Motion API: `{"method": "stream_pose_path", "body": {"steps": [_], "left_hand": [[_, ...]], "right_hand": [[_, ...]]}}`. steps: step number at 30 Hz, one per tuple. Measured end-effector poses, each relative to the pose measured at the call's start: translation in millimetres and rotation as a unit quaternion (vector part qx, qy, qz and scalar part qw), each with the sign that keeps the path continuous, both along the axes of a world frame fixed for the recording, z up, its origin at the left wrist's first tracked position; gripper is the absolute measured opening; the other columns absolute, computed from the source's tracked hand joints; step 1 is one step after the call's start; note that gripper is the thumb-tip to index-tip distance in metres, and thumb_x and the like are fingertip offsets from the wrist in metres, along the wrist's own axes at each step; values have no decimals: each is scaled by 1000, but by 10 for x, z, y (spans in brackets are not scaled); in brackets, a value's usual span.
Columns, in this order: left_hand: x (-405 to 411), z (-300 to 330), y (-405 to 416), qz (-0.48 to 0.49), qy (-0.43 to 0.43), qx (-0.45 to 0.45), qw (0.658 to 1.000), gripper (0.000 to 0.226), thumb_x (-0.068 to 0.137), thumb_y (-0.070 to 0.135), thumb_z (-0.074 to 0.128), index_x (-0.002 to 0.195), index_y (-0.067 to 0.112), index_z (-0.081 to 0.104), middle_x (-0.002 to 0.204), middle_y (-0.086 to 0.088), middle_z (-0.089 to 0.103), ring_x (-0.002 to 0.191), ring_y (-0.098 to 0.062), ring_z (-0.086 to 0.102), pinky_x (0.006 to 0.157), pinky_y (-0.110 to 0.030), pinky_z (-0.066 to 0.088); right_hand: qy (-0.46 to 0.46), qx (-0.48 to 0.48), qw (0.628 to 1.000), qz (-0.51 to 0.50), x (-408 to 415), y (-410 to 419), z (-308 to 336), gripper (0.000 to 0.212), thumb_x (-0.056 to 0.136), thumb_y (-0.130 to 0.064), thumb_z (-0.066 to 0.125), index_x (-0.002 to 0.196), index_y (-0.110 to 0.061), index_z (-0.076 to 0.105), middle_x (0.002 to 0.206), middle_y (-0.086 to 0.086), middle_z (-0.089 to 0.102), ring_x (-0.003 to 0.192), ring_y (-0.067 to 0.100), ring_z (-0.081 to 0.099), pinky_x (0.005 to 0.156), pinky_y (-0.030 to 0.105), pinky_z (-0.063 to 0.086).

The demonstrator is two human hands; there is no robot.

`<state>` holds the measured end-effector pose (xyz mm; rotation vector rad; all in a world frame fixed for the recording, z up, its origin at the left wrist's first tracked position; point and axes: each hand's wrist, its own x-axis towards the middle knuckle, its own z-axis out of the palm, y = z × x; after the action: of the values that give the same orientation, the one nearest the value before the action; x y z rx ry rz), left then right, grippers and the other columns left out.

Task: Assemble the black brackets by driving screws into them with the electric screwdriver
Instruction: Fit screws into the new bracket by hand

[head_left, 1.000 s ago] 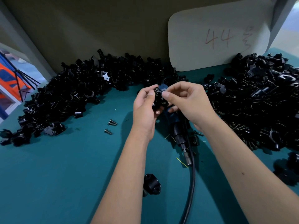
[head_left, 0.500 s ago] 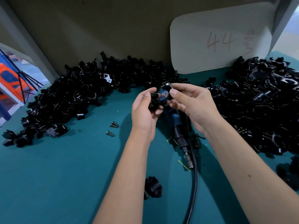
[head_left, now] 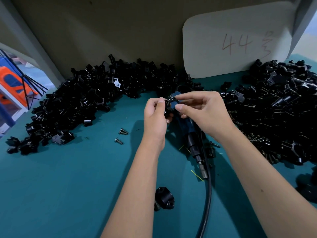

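We hold a black bracket (head_left: 171, 105) above the table, our left hand (head_left: 155, 117) and right hand (head_left: 204, 112) both pinching it from either side. The electric screwdriver (head_left: 190, 134) lies just under our right hand. We should line the halves squarely, holes matched, before reaching for a screw (head_left: 123, 131) left of our left hand.

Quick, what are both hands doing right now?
Left hand: fingers curled round a black bracket, holding it.
Right hand: fingertips pinching the same black bracket.
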<state>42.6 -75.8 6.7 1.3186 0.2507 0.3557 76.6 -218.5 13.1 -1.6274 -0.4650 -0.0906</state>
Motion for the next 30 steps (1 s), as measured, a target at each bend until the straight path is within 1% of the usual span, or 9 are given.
{"method": "stream_pose_path", "body": {"steps": [4, 8, 12, 16, 21, 25, 27, 28, 30], "left_hand": [[6, -4, 6, 4, -8, 0, 1000, 23, 110, 21, 45, 91, 18, 57, 82, 4, 63, 71, -10, 53, 60, -23, 42], [4, 7, -5, -3, -10, 0, 1000, 22, 110, 19, 44, 92, 17, 57, 88, 0, 62, 75, -13, 52, 56, -21, 40], [-10, 10, -31, -15, -11, -5, 1000, 20, 110, 20, 44, 96, 17, 58, 93, -1, 65, 85, -18, 55, 71, -31, 45], [-33, 23, -27, -35, -10, -1, 999, 22, 111, 22, 42, 103, 16, 61, 104, -6, 69, 95, -20, 60, 79, -34, 48], [-67, 37, -51, -76, 0, 6, 997, 28, 112, 25, 41, 117, 2, 57, 124, -30, 65, 98, -24, 59, 86, -39, 47], [-83, 59, -53, -92, -6, -4, 996, 32, 109, 35, 50, 114, 4, 56, 122, -32, 66, 101, -31, 63, 85, -44, 46], [-80, 48, -54, -86, -7, -1, 996, 41, 108, 37, 52, 114, -3, 55, 119, -34, 66, 95, -31, 59, 76, -42, 44], [-76, 42, -55, -80, -9, -3, 997, 45, 108, 37, 52, 115, -7, 55, 118, -36, 65, 91, -30, 57, 69, -38, 41], [-68, 37, -47, -69, -16, -19, 997, 45, 108, 34, 52, 117, -11, 55, 111, -38, 65, 82, -28, 57, 60, -32, 36]], "right_hand": [[6, 28, 1000, -5, -11, 21, 11, 22, 89, -12, 82, 111, -17, 80, 94, 4, 80, 77, 24, 77, 74, 31, 62], [-10, 42, 999, -30, -3, 17, 25, 23, 88, -10, 82, 110, -16, 80, 92, 4, 80, 76, 23, 77, 74, 30, 62], [-34, -5, 999, -19, -26, 26, 12, 23, 86, -14, 85, 107, -22, 81, 94, -1, 80, 76, 20, 77, 74, 28, 61], [-39, -14, 999, -17, -17, 19, 9, 21, 86, -17, 85, 103, -27, 82, 91, 1, 80, 78, 31, 74, 68, 32, 62], [-54, -53, 997, -31, -12, -7, 15, 20, 83, -28, 87, 102, -32, 82, 75, 13, 70, 60, 17, 60, 69, 48, 61], [-59, -47, 997, 4, -22, -20, 49, 19, 85, -25, 86, 104, -30, 82, 80, 16, 71, 67, 36, 61, 71, 52, 59], [-55, -40, 997, 20, -29, -22, 61, 19, 86, -20, 85, 103, -28, 82, 78, 4, 72, 70, 33, 62, 72, 44, 59], [-56, -38, 997, 29, -30, -23, 66, 19, 87, -17, 84, 103, -28, 82, 75, -5, 71, 68, 21, 63, 72, 34, 57], [-46, -36, 997, 57, -29, -29, 81, 22, 91, -10, 79, 108, -24, 81, 77, -3, 70, 70, 9, 62, 73, 22, 54]]}}
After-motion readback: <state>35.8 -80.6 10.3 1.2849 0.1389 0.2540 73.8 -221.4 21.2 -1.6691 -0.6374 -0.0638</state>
